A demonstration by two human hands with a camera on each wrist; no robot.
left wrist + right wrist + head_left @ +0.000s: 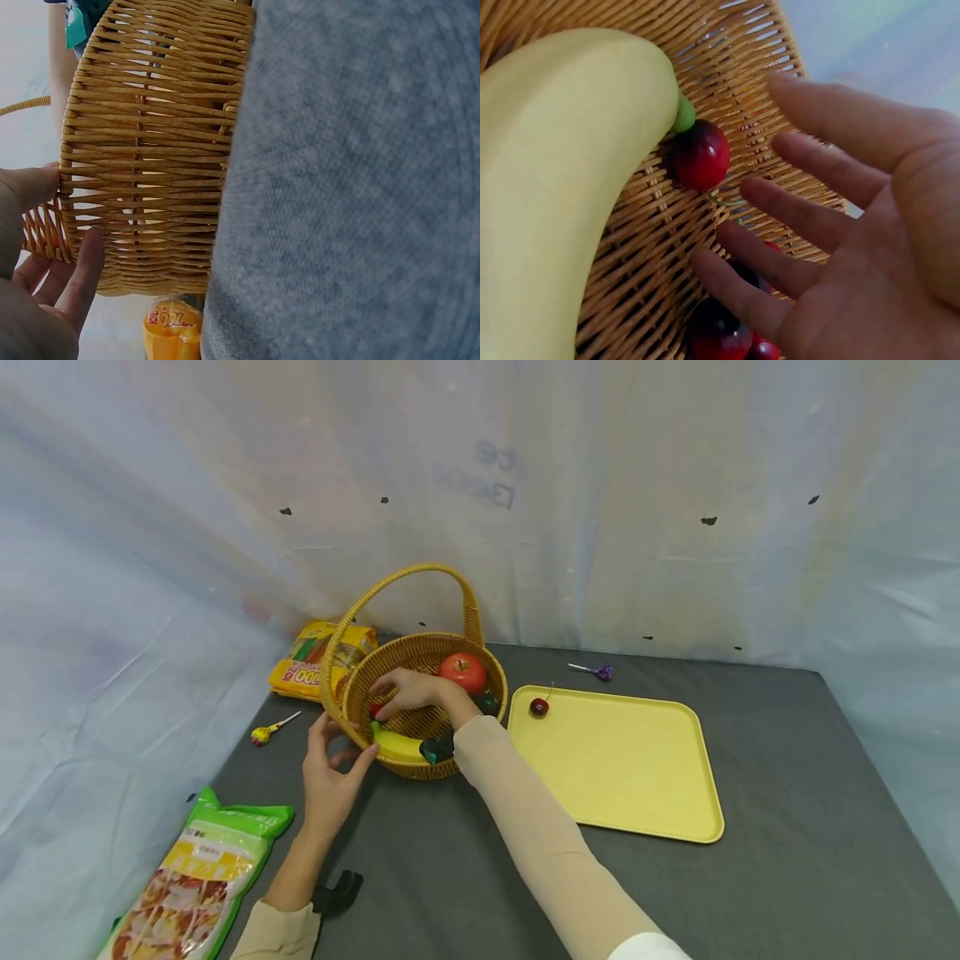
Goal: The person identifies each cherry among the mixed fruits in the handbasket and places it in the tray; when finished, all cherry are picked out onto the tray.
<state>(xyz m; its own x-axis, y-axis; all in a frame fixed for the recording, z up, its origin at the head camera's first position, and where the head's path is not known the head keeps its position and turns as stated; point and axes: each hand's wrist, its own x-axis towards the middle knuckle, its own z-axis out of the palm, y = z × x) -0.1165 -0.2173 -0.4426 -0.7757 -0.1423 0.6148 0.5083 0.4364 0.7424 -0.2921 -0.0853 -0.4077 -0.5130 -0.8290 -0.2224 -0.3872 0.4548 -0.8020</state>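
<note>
Head view, left hand [330, 781] holding basket [396, 653], right hand [411, 691] outspread, crosswise banana [397, 747], stem [374, 726] leftward

Soft, diffuse light is bathing the pale sheeting [600, 527] in the head view, showing bluer toward 9 o'clock, while faint shadow is lying at the 6 o'clock side of the basket [408, 647]. In the right wrist view, the banana [547, 165] is looking washed out at 9 o'clock, the sheeting blurring at 1 o'clock.
</note>
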